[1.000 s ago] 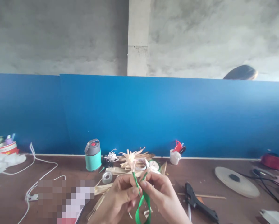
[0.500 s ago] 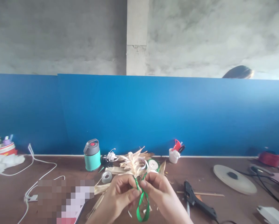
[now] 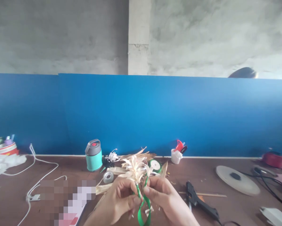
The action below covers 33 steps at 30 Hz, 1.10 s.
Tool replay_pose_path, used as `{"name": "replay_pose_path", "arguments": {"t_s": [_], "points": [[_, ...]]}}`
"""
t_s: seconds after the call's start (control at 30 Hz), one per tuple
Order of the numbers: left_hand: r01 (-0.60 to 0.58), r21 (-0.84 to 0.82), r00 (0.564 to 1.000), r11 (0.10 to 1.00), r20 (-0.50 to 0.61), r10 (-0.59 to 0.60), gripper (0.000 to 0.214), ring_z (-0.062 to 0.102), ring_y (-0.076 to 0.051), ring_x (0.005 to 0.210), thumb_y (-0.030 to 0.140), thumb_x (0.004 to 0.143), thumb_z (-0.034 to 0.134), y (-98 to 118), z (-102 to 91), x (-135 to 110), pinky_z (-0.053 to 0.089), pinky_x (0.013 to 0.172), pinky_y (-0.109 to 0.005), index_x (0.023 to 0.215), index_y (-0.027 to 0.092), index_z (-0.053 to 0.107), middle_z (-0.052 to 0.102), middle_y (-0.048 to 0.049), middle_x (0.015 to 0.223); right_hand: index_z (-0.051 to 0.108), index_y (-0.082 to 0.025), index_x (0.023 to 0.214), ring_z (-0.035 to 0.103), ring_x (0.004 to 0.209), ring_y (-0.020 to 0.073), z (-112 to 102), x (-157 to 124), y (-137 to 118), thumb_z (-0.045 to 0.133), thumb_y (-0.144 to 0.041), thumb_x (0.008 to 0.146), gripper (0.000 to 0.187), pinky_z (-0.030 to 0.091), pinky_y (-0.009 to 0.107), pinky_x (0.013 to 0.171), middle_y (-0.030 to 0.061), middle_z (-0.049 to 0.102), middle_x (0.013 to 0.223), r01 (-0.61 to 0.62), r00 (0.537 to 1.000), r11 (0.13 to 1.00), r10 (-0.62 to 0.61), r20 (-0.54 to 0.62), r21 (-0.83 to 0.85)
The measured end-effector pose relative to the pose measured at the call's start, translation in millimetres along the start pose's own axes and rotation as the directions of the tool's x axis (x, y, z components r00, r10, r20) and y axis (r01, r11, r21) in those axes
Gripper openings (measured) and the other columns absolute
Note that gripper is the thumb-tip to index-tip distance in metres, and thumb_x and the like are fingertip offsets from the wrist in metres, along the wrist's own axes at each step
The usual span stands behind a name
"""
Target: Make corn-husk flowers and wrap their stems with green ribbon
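Observation:
My left hand (image 3: 122, 196) is closed, pinching a green-wrapped stem below a large pale flower (image 3: 134, 169) that looks made of dried husk. Close beside it, my right hand (image 3: 163, 194) pinches a second green stem, topped by a smaller pale flower (image 3: 149, 169). A strip of green tape (image 3: 143, 220) hangs in a loop below and between the hands. Just behind the flowers lie a roll of green tape (image 3: 155, 165) and dried husk strips (image 3: 103, 189). A roll of clear tape (image 3: 108, 177) rests to the left of them.
A black glue gun (image 3: 203, 205) and a thin wooden stick (image 3: 213, 195) lie to the right, with a round disc (image 3: 240, 183) beyond. At the back stand a teal flask (image 3: 94, 160) and a white cup of tools (image 3: 176, 157). White cables (image 3: 43, 174) trail at left.
My right hand has moved slightly right, and the stems have drawn a little apart. The smaller flower now shows more clearly above my right fingers. Both hands keep their grip.

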<state>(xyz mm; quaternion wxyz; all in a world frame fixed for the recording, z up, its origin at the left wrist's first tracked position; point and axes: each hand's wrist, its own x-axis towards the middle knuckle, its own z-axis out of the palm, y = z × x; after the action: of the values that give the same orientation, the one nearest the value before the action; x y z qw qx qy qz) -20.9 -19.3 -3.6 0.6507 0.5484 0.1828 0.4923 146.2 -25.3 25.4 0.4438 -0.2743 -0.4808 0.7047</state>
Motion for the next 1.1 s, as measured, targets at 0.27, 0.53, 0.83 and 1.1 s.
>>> {"name": "replay_pose_path", "arguments": {"t_s": [0.27, 0.53, 0.83, 1.1], "points": [[0.003, 0.038, 1.000, 0.999, -0.028, -0.001, 0.023, 0.042, -0.004, 0.039, 0.035, 0.074, 0.077, 4, 5.7, 1, 0.033, 0.039, -0.016, 0.068, 0.016, 0.065, 0.055, 0.0029, 0.051, 0.054, -0.016, 0.067, 0.056, 0.055, 0.0120, 0, 1, 7, 0.081, -0.047, 0.064, 0.041, 0.042, 0.022, 0.053, 0.0009, 0.060, 0.063, 0.005, 0.994, 1.000, -0.005, -0.106, 0.001], [0.004, -0.257, 0.998, 0.966, -0.064, -0.021, 0.026, 0.035, -0.003, 0.039, 0.039, 0.064, 0.084, 1, 13.8, 7, 0.025, 0.038, -0.016, 0.066, 0.017, 0.070, 0.049, 0.0051, 0.049, 0.056, -0.019, 0.071, 0.060, 0.063, 0.0149, 14, 2, 8, 0.077, -0.046, 0.070, 0.034, 0.047, 0.026, 0.061, 0.0005, 0.060, 0.068, 0.180, 0.980, 0.984, -0.178, -0.093, 0.007], [0.136, 0.262, 0.959, 0.955, -0.277, -0.061, 0.025, 0.040, -0.007, 0.045, 0.038, 0.073, 0.075, 13, 7.3, 7, 0.028, 0.043, -0.020, 0.067, 0.016, 0.065, 0.050, 0.0038, 0.054, 0.055, -0.016, 0.061, 0.040, 0.051, 0.0094, -7, 7, -7, 0.072, -0.050, 0.070, 0.039, 0.032, 0.021, 0.049, -0.0041, 0.046, 0.054, 0.102, 0.962, 0.926, -0.184, -0.200, -0.364], [0.213, 0.496, 0.902, 0.842, -0.431, 0.025, 0.018, 0.041, -0.013, 0.054, 0.027, 0.075, 0.064, 18, 17.6, 6, 0.031, 0.052, -0.024, 0.061, 0.017, 0.058, 0.049, 0.0025, 0.056, 0.051, -0.017, 0.058, 0.036, 0.051, 0.0104, -7, 9, -12, 0.061, -0.034, 0.074, 0.025, 0.031, 0.023, 0.049, -0.0046, 0.042, 0.053, 0.034, 0.960, 0.748, -0.210, -0.188, -0.663]]}}
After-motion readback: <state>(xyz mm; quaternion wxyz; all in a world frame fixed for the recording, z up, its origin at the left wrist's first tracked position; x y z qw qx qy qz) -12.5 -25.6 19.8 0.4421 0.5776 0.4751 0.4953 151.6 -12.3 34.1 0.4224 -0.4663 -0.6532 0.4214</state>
